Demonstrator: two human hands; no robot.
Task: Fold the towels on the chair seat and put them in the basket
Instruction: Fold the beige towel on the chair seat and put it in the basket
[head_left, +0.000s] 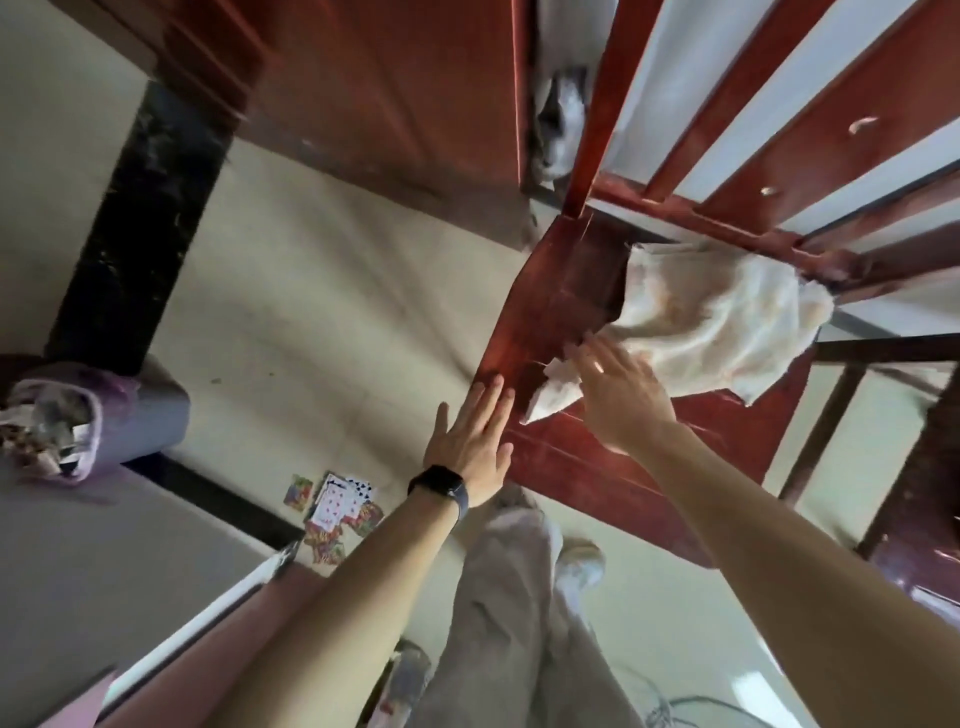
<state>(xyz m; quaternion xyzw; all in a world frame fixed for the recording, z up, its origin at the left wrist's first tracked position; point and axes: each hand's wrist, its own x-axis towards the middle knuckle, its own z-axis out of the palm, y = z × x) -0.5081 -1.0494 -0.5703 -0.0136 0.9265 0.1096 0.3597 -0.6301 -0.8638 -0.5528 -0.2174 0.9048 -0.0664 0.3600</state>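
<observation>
A pale towel (717, 322) lies crumpled on the red wooden chair seat (550, 306), at about 2 o'clock from the middle of the view, with its far edge up against the chair's back rails. Whether the heap is one towel or several I cannot tell.

The left hand (470, 441) is flat and empty, fingers straight and together, fingertips over the seat's edge at 9 o'clock from the towel. The right hand (623, 400) is blurred. Its fingers look spread and straight over the towel's near corner (550, 400), which points to 7 o'clock, and they are not curled round any cloth. I cannot tell whether they touch it.

The towel looks light, thin and limp. It should sag and bunch wherever it is lifted, and nothing about it seems fragile or slippery. A pinch at two neighbouring corners would probably let it hang open for a clean fold, and the near corner is the easiest first hold. A grab in the middle would likely only drag the heap.

At 9 o'clock, well apart from the chair, a lilac cloth tub (130, 410) stands on the floor, perhaps the basket. Playing cards (337, 512) lie at 7 o'clock.
</observation>
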